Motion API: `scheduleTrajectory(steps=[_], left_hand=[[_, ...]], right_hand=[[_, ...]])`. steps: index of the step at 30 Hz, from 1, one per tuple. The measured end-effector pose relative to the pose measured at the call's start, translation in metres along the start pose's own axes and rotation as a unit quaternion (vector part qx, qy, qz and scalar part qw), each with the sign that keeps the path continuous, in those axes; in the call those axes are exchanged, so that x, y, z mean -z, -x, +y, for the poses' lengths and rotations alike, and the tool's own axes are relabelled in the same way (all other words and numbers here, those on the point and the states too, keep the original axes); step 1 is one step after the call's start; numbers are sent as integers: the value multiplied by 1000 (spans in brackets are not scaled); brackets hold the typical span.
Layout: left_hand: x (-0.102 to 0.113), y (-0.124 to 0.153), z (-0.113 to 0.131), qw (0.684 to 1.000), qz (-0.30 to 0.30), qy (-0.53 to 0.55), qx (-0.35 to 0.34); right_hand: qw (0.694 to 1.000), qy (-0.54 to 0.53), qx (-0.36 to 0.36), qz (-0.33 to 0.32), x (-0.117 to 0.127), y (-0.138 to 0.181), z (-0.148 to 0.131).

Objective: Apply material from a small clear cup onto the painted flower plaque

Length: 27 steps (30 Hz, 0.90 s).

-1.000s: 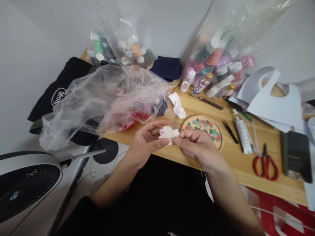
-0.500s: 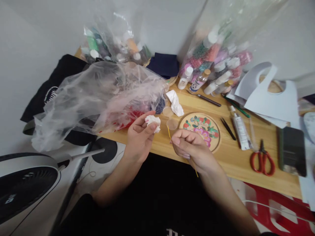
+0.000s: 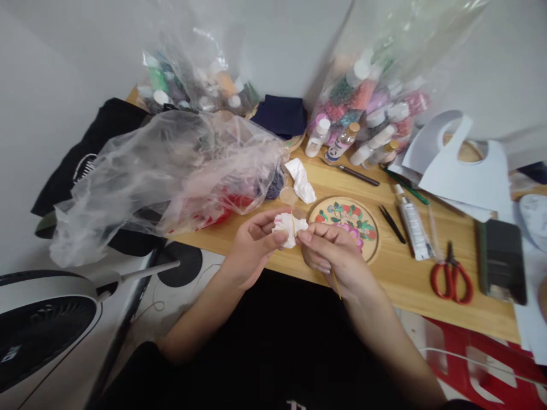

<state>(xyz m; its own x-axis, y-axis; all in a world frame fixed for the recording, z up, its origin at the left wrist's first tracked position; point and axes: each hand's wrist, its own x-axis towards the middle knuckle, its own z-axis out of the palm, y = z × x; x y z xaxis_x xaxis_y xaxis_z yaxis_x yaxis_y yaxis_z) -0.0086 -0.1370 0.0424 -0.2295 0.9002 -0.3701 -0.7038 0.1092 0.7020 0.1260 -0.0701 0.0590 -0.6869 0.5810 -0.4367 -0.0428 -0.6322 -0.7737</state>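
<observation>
Over the near edge of the light wooden table [image 3: 405, 285], left hand [image 3: 252, 247] pinches a crumpled, pink-stained white tissue [image 3: 282, 229]; right hand [image 3: 335, 249] grips a thin yellow strand [image 3: 293, 223]. Strand end crosses the tissue, just left of right fingertips, long axis roughly front-to-back; right hand nearer. Count: one strand, one held tissue, one plain white tissue [image 3: 301, 181] on table.

Craft wkspc: btls [image 3: 339, 143], scissors [image 3: 450, 263], floral disc [image 3: 347, 215]
</observation>
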Motion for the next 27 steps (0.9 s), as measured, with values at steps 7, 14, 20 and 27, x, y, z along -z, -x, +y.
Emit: scheduleTrajectory(steps=[7, 14, 20, 27], left_hand=[[-2, 0, 1, 1000, -6, -11, -9], [-5, -3, 1, 998, 46, -4, -36], [-9, -4, 1, 995, 61, -25, -78], [-8, -10, -1, 979, 107, -69, -158]], right_hand=[[1000, 11, 7, -12, -1, 0, 7], [940, 287, 172, 60, -2, 11, 9], [855, 457, 234, 63, -8, 18, 9], [945, 297, 129, 40, -10, 18, 13]])
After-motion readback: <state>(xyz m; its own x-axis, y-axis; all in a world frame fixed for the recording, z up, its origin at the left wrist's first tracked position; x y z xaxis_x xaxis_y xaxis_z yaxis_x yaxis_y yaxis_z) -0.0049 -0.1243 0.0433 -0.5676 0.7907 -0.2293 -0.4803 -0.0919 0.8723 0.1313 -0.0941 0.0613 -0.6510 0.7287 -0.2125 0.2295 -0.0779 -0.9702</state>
